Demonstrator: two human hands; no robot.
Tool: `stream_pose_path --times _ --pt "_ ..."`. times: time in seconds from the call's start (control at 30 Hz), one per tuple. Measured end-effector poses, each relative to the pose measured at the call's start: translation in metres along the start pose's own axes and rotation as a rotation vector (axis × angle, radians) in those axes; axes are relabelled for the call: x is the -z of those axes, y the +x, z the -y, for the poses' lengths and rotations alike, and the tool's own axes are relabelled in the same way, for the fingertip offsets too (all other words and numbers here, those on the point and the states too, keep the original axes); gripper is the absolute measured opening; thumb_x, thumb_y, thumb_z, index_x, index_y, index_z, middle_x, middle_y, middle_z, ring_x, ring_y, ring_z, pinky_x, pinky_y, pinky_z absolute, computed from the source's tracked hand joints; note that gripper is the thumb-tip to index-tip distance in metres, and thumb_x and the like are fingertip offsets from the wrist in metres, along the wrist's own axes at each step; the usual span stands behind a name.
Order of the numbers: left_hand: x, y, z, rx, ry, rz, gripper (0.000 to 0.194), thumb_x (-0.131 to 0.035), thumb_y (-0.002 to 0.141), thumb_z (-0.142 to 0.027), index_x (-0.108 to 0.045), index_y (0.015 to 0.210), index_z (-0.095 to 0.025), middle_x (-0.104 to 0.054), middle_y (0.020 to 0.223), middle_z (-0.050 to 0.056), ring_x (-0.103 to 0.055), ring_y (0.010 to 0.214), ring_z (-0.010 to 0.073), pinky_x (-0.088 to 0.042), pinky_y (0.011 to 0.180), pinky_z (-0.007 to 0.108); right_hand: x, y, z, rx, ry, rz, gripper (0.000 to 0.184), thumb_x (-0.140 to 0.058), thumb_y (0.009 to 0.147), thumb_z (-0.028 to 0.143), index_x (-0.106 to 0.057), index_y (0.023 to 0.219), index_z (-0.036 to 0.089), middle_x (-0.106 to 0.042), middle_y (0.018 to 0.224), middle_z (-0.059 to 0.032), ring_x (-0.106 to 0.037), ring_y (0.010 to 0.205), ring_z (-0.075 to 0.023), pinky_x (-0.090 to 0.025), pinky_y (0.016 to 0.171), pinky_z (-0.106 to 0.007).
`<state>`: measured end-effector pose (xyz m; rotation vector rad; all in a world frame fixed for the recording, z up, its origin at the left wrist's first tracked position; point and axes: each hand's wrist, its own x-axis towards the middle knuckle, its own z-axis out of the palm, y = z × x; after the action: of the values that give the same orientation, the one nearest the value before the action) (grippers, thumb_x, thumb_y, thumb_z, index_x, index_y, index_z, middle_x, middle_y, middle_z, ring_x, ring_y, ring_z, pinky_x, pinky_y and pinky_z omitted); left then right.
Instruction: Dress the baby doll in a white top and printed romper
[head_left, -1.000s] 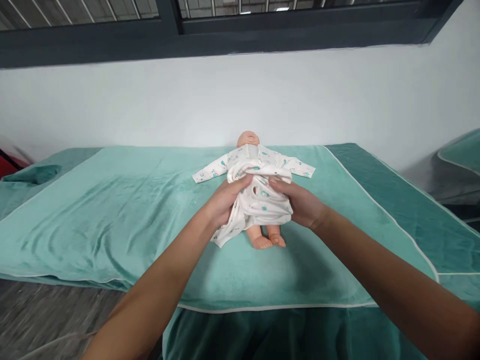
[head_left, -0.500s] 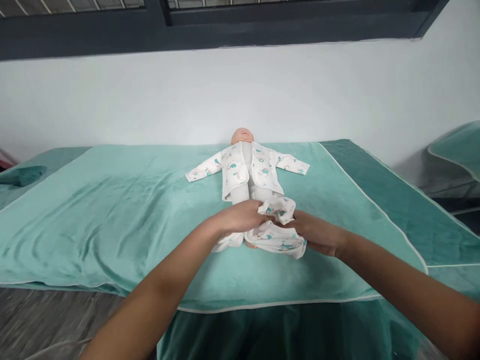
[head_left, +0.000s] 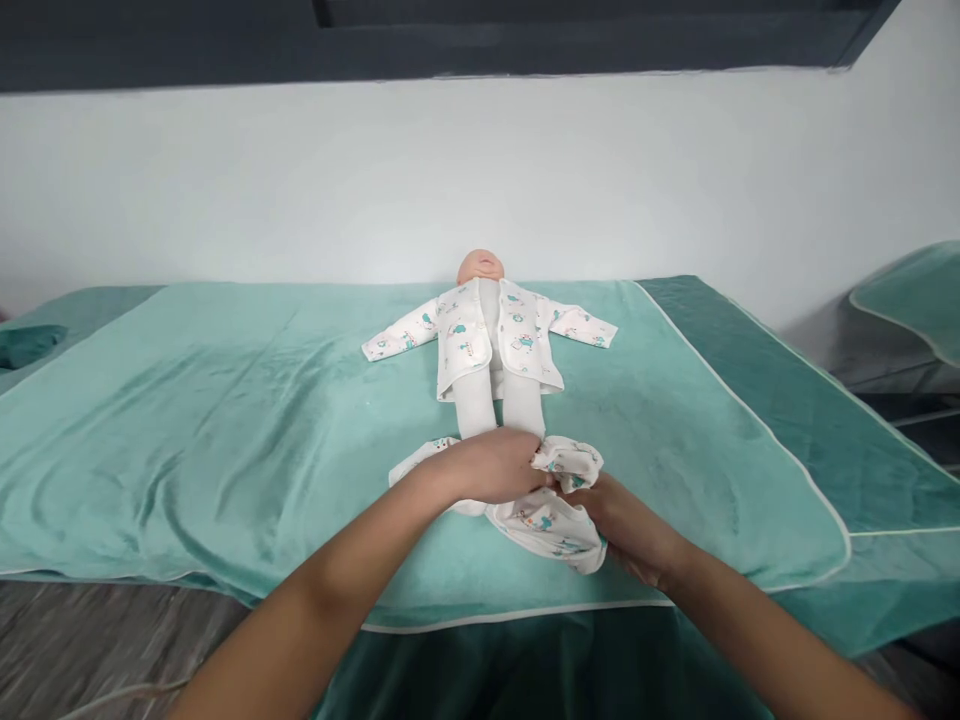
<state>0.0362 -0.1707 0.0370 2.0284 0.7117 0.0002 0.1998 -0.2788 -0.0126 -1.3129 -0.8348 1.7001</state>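
Note:
A baby doll [head_left: 480, 266] lies on its back, its legs stretched toward me. It wears a white printed jacket [head_left: 460, 338], open down the front with both sleeves spread. White cloth covers its legs. Around the doll's lower legs are white printed baby pants [head_left: 551, 530], bunched up on the right side. My left hand [head_left: 506, 466] is closed on the bunched fabric and hides the doll's feet. On the right, my right hand [head_left: 611, 512] grips the same gathered cloth, its fingertips partly covered by it.
Under the doll is a green velvety sheet [head_left: 247, 400] with pale piping, over a darker green bed cover [head_left: 757, 400]. A white wall [head_left: 300, 190] with a dark window frame [head_left: 450, 45] stands behind the bed. A cable [head_left: 127, 692] lies on the floor at lower left.
Both hands have moved down toward me with the bunched pants, and more of the doll's legs now shows above them. The view has tilted slightly down.

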Motion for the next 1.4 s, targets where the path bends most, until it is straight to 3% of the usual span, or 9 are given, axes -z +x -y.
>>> stream_pose_path --times 0.13,0.37,0.57,0.67,0.83,1.13,1.4 --pt "-0.002 -0.002 -0.003 0.05 0.081 0.087 0.025 -0.061 0.082 -0.043 -0.071 0.083 -0.02 -0.075 0.087 0.007 -0.066 0.079 0.024 -0.04 0.063 0.03 -0.001 -0.003 -0.005 0.013 0.022 0.04 0.044 -0.076 0.078 0.031 -0.068 0.12 0.026 -0.074 0.107 -0.0061 -0.068 0.098 -0.0283 -0.054 0.085 -0.04" --pt "-0.006 -0.001 -0.007 0.144 0.279 -0.088 0.025 -0.049 0.091 -0.041 -0.059 0.084 -0.019 -0.07 0.1 0.011 -0.064 0.088 0.0252 -0.037 0.062 0.032 0.004 0.009 -0.017 0.172 -0.162 -0.152 0.04 -0.069 0.082 0.035 -0.07 0.12 0.026 -0.071 0.125 -0.0059 -0.062 0.121 -0.0334 -0.047 0.105 -0.048" --pt "-0.012 -0.004 0.001 0.14 0.427 -0.146 0.024 -0.046 0.095 -0.039 -0.059 0.088 -0.02 -0.069 0.103 0.01 -0.064 0.098 0.0264 -0.041 0.071 0.033 0.007 0.021 -0.025 0.295 -0.312 -0.188 0.042 -0.063 0.076 0.024 -0.072 0.117 0.023 -0.072 0.124 -0.0065 -0.064 0.116 -0.0329 -0.047 0.105 -0.047" --pt "-0.01 -0.006 0.004 0.185 0.357 -0.105 0.028 -0.046 0.095 -0.045 -0.059 0.089 -0.021 -0.07 0.099 0.009 -0.064 0.089 0.0256 -0.038 0.063 0.032 0.006 0.023 -0.029 0.293 -0.326 -0.235 0.044 -0.061 0.074 0.022 -0.072 0.116 0.021 -0.074 0.12 -0.0068 -0.065 0.114 -0.0326 -0.049 0.101 -0.046" --pt "-0.008 -0.009 0.009 0.133 0.136 -0.113 0.024 -0.052 0.091 -0.044 -0.06 0.087 -0.022 -0.072 0.098 0.006 -0.065 0.087 0.0239 -0.039 0.063 0.03 0.008 0.021 -0.04 0.32 -0.304 -0.277 0.046 -0.062 0.075 0.023 -0.07 0.12 0.022 -0.074 0.118 -0.0064 -0.064 0.118 -0.0329 -0.049 0.101 -0.046" --pt "-0.011 -0.017 0.008 0.102 0.042 -0.225 0.021 -0.051 0.091 -0.039 -0.064 0.095 -0.023 -0.072 0.102 0.005 -0.064 0.089 0.0245 -0.04 0.068 0.032 -0.004 0.018 -0.033 0.41 -0.19 -0.28 0.036 -0.073 0.081 0.04 -0.072 0.112 0.023 -0.073 0.121 -0.0075 -0.067 0.112 -0.0304 -0.048 0.104 -0.046" --pt "-0.002 -0.005 0.027 0.035 0.032 -0.377 0.016 -0.054 0.091 -0.037 -0.06 0.089 -0.022 -0.072 0.097 0.005 -0.065 0.09 0.0248 -0.044 0.075 0.033 -0.02 0.046 -0.027 0.538 -0.021 -0.311 0.04 -0.077 0.077 0.038 -0.069 0.114 0.022 -0.074 0.118 -0.0073 -0.068 0.107 -0.0285 -0.049 0.101 -0.046"
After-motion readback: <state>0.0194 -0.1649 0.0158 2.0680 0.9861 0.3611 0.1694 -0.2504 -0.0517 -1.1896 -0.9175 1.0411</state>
